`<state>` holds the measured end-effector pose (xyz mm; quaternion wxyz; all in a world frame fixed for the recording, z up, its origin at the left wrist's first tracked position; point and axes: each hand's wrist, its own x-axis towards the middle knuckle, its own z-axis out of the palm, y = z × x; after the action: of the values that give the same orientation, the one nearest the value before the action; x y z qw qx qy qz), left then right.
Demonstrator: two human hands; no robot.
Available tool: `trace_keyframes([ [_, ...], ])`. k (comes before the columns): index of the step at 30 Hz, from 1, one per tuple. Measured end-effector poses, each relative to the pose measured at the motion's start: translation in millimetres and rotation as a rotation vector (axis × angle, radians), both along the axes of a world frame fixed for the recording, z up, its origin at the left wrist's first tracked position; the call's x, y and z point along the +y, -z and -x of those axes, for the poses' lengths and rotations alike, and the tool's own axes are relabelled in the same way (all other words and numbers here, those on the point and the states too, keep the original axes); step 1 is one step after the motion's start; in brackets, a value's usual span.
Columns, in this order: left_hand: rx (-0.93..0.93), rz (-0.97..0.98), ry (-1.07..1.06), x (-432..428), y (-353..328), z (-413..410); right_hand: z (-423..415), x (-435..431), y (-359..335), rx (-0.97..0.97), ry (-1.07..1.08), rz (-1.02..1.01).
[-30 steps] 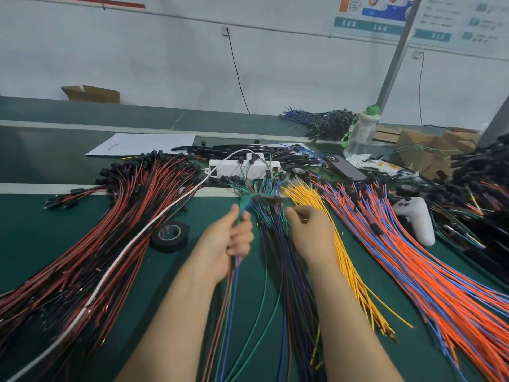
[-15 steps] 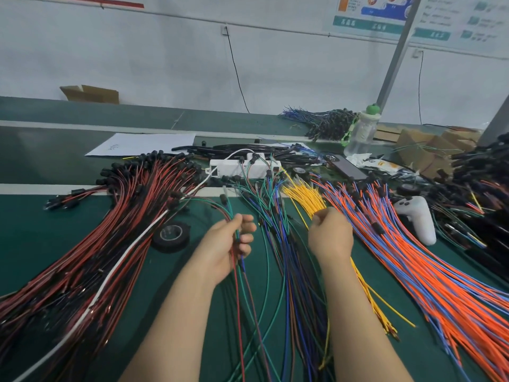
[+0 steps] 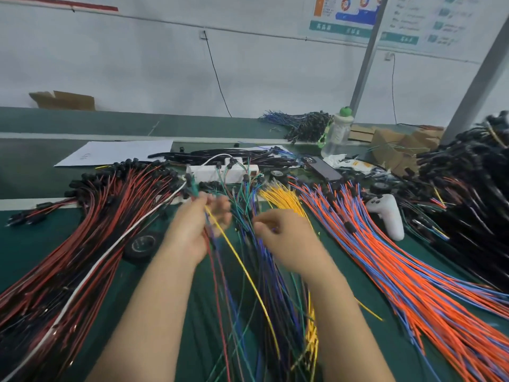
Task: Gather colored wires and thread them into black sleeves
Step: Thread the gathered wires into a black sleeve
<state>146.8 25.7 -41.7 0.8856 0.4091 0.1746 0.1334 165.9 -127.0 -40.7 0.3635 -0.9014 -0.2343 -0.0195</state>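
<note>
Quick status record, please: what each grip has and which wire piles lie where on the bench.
left grip: holds a bunch of wires, one yellow wire trailing toward the camera
right grip: fingers curled over the mixed wire pile; blurred, hold unclear
left of hands: red and black wires, tape roll
right of hands: yellow bundle, orange and blue wires, white controller
behind: power strip

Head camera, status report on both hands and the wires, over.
Left hand grips a yellow wire plus a few others. Right hand curled over the mixed wires, blurred, hold unclear. Tape roll beside left wrist, not blocking.
</note>
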Motion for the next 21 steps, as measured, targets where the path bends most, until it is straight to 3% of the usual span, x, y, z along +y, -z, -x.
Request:
trace_keyframes([
  [3,-0.188,0.306,0.049,32,-33,7,-32,-49,11,0.001,0.486,0.061],
  [5,-0.292,0.371,0.148,39,-54,12,-46,-66,23,0.068,0.604,0.235],
  [8,-0.291,0.259,0.261,24,-69,10,-55,-65,42,0.077,0.647,0.376],
  [11,-0.164,0.125,0.336,1,-62,0,-62,-60,49,0.067,0.686,0.368],
  [15,-0.014,0.099,0.372,-22,-33,-12,-64,-58,49,0.045,0.687,0.334],
  [21,0.09,-0.073,0.279,-60,2,-27,-48,-39,19,-0.118,0.466,-0.071],
])
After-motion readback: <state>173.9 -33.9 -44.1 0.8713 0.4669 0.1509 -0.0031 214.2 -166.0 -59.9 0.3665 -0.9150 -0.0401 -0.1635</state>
